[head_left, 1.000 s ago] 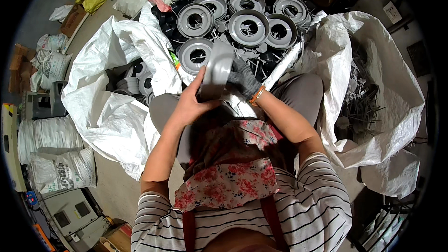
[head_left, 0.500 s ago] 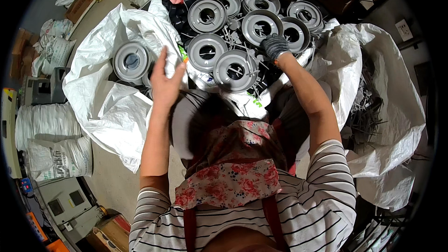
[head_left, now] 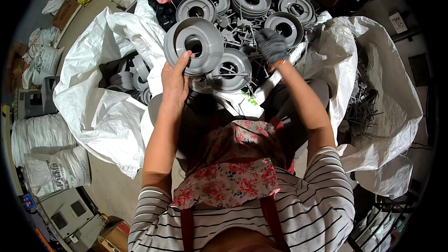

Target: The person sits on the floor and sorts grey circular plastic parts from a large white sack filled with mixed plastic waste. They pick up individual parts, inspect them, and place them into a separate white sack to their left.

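Left of and beyond the lying grey ring [head_left: 243, 66], a tilted ring [head_left: 212, 46] is pinched by the bare left hand [head_left: 175, 80], its open face turned upward. The gloved right hand [head_left: 272, 45] is held well apart, beyond and right of the lying grey ring; whether anything is gripped there cannot be told.

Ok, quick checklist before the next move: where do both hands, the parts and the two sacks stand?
1. Left hand has hold of a part: ok, its thumb lies over the face of a raised grey ring.
2. Underside of that ring free of scraps: cannot tell, it faces away.
3. Right hand, gloved, is empty: cannot tell, its fingertips are hidden.
4. Nearest ring on the pile bare: not ok, a thin grey strip crosses it.
5. Left white sack open: ok, rings show inside.
6. Right white sack open: ok, grey scraps inside.
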Motion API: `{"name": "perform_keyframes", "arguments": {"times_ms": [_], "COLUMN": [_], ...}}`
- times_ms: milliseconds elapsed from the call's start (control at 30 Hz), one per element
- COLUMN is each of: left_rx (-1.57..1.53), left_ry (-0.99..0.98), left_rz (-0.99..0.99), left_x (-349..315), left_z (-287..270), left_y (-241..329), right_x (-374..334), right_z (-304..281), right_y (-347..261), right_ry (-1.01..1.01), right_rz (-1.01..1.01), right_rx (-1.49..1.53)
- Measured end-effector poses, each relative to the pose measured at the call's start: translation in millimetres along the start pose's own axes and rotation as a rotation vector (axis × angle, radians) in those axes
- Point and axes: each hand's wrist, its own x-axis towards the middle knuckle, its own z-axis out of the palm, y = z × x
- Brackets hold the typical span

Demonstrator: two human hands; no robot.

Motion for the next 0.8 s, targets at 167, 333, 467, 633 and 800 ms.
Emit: {"name": "perform_keyframes", "arguments": {"times_ms": [167,333,467,633,800], "left_rx": [-0.085,-0.097,0.011,0.049,-0.042], "left_ry": [0.062,-0.034,-0.013,-0.087,-0.192], "left_rz": [-0.02,-0.059,0.034,-0.024,-0.139], "left_x": [-5,-1,-6,-7,-10], "left_z": [-1,-2,-12,1,13], "left_y": [-4,-14,-8,-18,-18], "right_x": [-20,-25,13,12,2], "right_z": [55,93,44,-19,15], "right_y": [82,113,15,-77,-97], "right_ry": [-0.435,-0.529,-0.074,0.245,-0.002], "right_rz": [0.771,0.677,0.631,0.062,-0.214], "right_rx": [0.01,-0.093,0.089,0.425,0.528]}}
